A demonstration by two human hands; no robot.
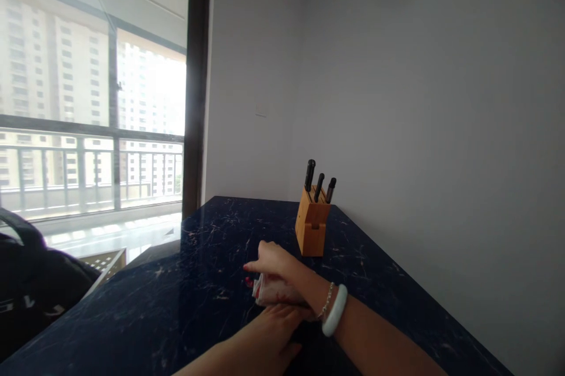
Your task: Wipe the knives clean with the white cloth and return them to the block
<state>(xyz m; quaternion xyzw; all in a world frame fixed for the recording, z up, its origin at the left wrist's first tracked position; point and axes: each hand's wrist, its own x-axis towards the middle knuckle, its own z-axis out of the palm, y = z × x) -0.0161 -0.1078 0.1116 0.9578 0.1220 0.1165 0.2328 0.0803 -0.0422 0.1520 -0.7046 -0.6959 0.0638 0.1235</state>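
Red-marked white cloth is bunched, unspread, over the desk between the partly open right hand and loosely curled left hand; firm grip and work completed cannot be told.

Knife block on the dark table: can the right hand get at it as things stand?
Probably yes: the knife block stands beyond the right hand, with only dark tabletop showing between them. The hand may first need to come off the white-and-red item beneath it.
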